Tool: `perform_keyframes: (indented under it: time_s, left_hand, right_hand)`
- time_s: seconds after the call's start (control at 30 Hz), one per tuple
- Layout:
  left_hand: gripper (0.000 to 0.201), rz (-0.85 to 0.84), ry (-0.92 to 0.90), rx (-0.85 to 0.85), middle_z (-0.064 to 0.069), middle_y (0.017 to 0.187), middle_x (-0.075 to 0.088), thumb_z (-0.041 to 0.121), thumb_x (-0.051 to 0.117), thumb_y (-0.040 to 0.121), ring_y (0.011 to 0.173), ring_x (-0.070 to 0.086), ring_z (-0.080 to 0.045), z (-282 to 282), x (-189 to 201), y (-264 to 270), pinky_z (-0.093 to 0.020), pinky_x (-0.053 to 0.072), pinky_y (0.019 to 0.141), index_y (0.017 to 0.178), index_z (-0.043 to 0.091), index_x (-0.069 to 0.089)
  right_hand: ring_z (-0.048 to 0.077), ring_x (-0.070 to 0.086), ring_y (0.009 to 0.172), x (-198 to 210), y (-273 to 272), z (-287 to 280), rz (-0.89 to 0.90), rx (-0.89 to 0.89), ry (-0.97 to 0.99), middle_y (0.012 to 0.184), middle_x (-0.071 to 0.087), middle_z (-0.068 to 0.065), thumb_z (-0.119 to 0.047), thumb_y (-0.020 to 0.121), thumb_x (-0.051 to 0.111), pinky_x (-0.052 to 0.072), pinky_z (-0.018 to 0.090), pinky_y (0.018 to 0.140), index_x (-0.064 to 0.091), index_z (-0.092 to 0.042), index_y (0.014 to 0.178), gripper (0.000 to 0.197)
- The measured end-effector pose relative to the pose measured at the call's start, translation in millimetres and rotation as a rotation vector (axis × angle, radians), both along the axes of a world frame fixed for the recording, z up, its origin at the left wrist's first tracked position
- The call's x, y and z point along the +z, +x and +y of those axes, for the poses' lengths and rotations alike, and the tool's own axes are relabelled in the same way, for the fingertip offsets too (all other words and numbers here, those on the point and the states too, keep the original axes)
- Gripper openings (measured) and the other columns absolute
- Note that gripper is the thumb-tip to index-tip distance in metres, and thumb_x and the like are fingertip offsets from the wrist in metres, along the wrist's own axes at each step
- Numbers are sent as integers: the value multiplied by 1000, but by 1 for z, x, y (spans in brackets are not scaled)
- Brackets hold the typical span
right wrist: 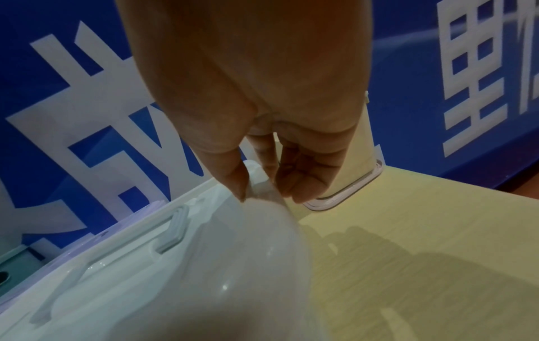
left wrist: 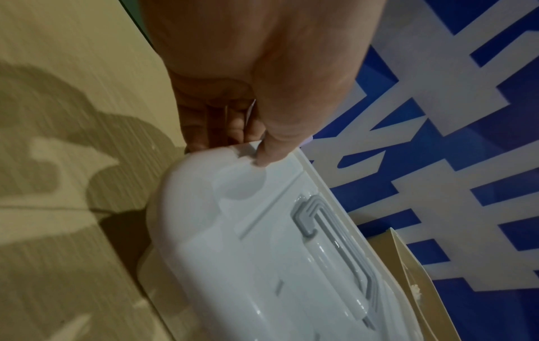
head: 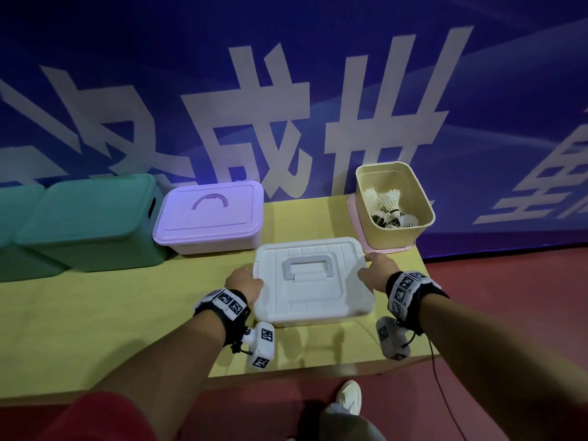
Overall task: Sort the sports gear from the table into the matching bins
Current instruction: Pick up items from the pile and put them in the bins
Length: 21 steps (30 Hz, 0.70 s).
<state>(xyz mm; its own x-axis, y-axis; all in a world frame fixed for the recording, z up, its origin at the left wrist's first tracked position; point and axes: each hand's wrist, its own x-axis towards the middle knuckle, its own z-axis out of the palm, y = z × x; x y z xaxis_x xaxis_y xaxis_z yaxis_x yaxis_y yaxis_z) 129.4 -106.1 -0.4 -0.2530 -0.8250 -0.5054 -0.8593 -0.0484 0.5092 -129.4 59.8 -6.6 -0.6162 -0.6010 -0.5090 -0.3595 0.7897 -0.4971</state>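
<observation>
hands grip the lidded white bin [head: 313,280] at the table's [head: 95,313] front, left hand [head: 243,283] and right hand [head: 377,270] pinching opposite edges; shuttlecocks [head: 389,208] already binned; sorting seemingly nearly finished.

So in front of me on the table [head: 95,313] there's a lidded box [head: 313,281] dead centre, my hands on its two sides at 9 and 3. Another lidded box [head: 210,214] sits behind it at 11. An open bin [head: 394,202] with shuttlecocks [head: 393,210] in it is at 1, standing on a flat lid [head: 359,237]. Two closed bins [head: 95,221] line up farther off at 10.
</observation>
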Motion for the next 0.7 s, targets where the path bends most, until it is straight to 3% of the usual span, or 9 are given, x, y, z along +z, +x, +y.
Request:
perform_keyframes:
  time_s: [0.2, 0.4, 0.47, 0.57, 0.63, 0.7]
  left_hand:
    - [17, -22, -50, -27, -10, 99, 71, 18, 60, 88, 89, 65, -30, 2, -11, 0, -28, 45, 69, 100, 8, 68]
    - [21, -6, -83, 13, -8, 107, 69, 26, 66, 87, 90, 65, -29, 1, -17, 4, -31, 51, 79, 103, 14, 72]
    - [34, -53, -121, 28, -9, 121, 61, 38, 69, 84, 101, 61, -31, 2, -18, 10, -36, 51, 89, 112, 20, 68]
    - [67, -94, -25, 69, -16, 131, 54, 51, 66, 84, 115, 55, -36, 3, -19, 18, -36, 46, 93, 132, 6, 51]
    - [65, -16, 100, 107, -16, 117, 65, 53, 65, 85, 99, 63, -34, 2, -21, 21, -36, 51, 88, 120, -1, 59]
    - [54, 51, 109, 146, -15, 100, 71, 52, 68, 81, 84, 67, -31, 3, -23, 21, -40, 57, 82, 101, 2, 65]
  right_hand:
    - [26, 60, 83, -10, 3, 4, 12, -16, -40, 92, 64, 8, -15, 89, 56, 43, 28, 68, 58, -11, 123, 34]
    - [30, 62, 104, -15, 4, 2, 27, -27, -43, 118, 64, 15, -18, 91, 57, 43, 28, 76, 50, -13, 137, 47]
    - [31, 58, 111, -13, 8, 4, 65, -7, -45, 133, 54, 15, -18, 93, 54, 46, 31, 84, 40, -17, 145, 54]
    - [33, 54, 116, -11, 23, 10, 85, 35, -48, 148, 34, 12, -16, 94, 44, 44, 35, 87, 16, -24, 153, 65]
    - [34, 52, 118, -11, 34, 14, 65, 77, -37, 149, 29, 10, -20, 95, 45, 44, 36, 88, 5, -25, 155, 72]
    - [33, 52, 119, -12, 41, 17, 54, 113, -13, 150, 28, 11, -26, 96, 48, 45, 37, 90, -1, -25, 155, 76]
